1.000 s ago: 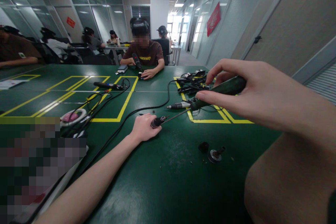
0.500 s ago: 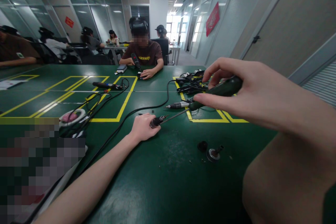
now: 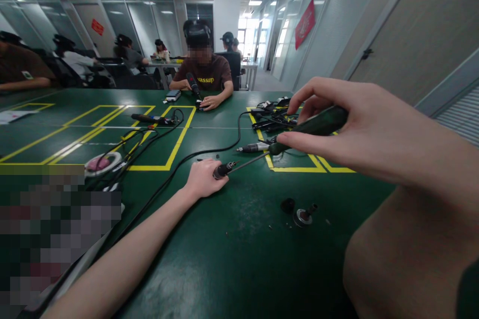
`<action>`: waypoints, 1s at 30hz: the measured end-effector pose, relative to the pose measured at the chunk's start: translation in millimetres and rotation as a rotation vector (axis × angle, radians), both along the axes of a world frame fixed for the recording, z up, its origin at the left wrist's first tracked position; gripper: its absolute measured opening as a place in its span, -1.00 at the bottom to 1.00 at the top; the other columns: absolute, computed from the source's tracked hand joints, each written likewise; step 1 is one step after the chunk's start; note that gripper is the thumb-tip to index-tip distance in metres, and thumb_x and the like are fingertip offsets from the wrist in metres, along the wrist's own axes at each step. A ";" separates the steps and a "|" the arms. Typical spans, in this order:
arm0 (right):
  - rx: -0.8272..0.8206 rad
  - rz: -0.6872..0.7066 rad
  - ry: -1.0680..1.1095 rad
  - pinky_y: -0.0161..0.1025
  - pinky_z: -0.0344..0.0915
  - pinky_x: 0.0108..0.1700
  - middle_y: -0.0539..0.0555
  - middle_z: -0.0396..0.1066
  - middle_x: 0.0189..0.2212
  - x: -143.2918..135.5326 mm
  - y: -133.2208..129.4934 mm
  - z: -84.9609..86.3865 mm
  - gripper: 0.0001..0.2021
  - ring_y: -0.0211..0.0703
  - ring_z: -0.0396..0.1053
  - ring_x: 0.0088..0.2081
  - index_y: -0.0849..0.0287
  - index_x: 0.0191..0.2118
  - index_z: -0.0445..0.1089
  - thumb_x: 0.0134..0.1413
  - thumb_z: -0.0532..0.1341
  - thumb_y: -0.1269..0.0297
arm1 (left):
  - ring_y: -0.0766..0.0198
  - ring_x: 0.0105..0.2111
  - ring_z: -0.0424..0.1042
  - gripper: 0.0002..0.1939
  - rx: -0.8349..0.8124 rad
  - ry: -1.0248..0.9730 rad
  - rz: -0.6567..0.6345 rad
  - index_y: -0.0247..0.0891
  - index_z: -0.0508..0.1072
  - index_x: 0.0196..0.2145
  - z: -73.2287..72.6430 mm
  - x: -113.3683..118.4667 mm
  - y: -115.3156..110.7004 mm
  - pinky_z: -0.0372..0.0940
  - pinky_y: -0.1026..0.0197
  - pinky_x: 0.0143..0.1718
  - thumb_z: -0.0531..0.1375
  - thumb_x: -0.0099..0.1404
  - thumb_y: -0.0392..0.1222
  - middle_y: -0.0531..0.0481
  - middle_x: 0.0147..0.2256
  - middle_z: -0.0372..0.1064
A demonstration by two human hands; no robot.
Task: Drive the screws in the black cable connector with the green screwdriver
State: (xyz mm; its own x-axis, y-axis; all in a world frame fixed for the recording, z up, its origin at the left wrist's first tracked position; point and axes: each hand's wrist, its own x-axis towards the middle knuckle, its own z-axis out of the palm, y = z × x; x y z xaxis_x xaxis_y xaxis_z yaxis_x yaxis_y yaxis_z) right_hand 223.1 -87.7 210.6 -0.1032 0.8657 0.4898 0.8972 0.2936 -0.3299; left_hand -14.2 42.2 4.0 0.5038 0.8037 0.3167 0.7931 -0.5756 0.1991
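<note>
My right hand is closed around the dark green handle of a screwdriver, thumb below and fingers above. The thin shaft slants down to the left, and its tip meets the side of a black cylindrical tool body with a narrow metal end. Wrapped round that body is my left hand, resting on the green table. The far part of the body is hidden in the palm. To the right on the table lie a small black cap and a round metal-rimmed part with a stem.
A silver-and-black pen-like tool lies beyond the screwdriver shaft, before a heap of black cables. Another corded tool and a roll of tape are at left. Opposite sits a person working with a tool. Tiny bits lie in front.
The view has tilted slightly, so the table appears a little higher. Both hands keep their grips, and the screwdriver tip stays at the black tool body.
</note>
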 end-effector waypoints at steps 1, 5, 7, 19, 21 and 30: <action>-0.004 -0.039 -0.006 -0.14 0.24 -0.34 0.10 0.54 -0.31 -0.9 0.0 0.6 -0.56 -0.03 0.46 -0.31 0.10 -0.22 0.49 0.02 0.31 -0.20 | 0.06 -0.32 0.54 -0.82 -0.001 -0.001 0.001 -0.21 0.49 -0.44 0.3 0.1 -0.3 0.15 0.15 -0.34 0.23 0.21 -0.07 -0.11 -0.38 0.53; -0.084 -0.168 -0.032 -0.17 0.09 -0.45 0.04 0.42 -0.57 -1.8 2.6 3.0 -0.46 -0.17 0.32 -0.53 0.14 -0.32 0.53 0.17 0.17 -0.30 | 0.07 -0.32 0.53 -0.82 -0.008 -0.006 -0.001 -0.21 0.48 -0.45 3.0 0.1 -1.5 0.14 0.16 -0.35 0.23 0.21 -0.07 -0.11 -0.39 0.52; -0.089 -0.157 -0.040 -0.16 0.08 -0.45 0.02 0.37 -0.61 -0.6 4.3 3.3 -0.53 -0.19 0.27 -0.57 0.13 -0.36 0.52 0.15 0.20 -0.22 | 0.07 -0.32 0.53 -0.82 -0.006 -0.010 -0.007 -0.21 0.48 -0.46 4.0 -0.1 -1.8 0.14 0.16 -0.34 0.23 0.21 -0.07 -0.11 -0.39 0.52; -0.063 -0.099 -0.013 -0.05 0.26 -0.31 0.12 0.53 -0.33 3.8 3.4 2.9 -0.54 0.03 0.47 -0.32 0.09 -0.24 0.55 0.00 0.27 -0.23 | 0.04 -0.30 0.53 -0.83 -0.009 -0.024 -0.013 -0.22 0.52 -0.43 2.2 -1.0 -1.2 0.17 0.15 -0.33 0.25 0.19 -0.07 -0.14 -0.36 0.54; -0.067 -0.102 -0.039 -0.07 0.26 -0.35 0.12 0.53 -0.37 4.5 4.8 2.0 -0.51 -0.01 0.44 -0.40 0.11 -0.26 0.57 0.07 0.24 -0.26 | 0.04 -0.30 0.54 -0.83 -0.009 -0.020 -0.015 -0.22 0.52 -0.43 1.5 -1.2 -0.9 0.17 0.15 -0.34 0.24 0.20 -0.07 -0.13 -0.36 0.55; -0.084 0.154 0.018 -0.04 0.42 -0.29 0.11 0.56 -0.25 5.8 -0.5 3.8 -0.54 0.04 0.51 -0.28 0.04 -0.18 0.54 0.06 0.34 -0.26 | 0.06 -0.32 0.53 -0.83 0.003 -0.034 -0.008 -0.21 0.50 -0.45 0.2 -0.9 -0.2 0.18 0.15 -0.33 0.24 0.20 -0.08 -0.12 -0.39 0.52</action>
State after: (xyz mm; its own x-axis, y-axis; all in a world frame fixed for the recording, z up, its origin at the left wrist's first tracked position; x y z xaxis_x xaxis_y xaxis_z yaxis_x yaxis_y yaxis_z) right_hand 228.9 -88.3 214.4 -0.2294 0.8781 0.4199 0.8374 0.3979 -0.3748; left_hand -15.1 42.1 4.2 0.4991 0.7986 0.3364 0.7813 -0.5826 0.2239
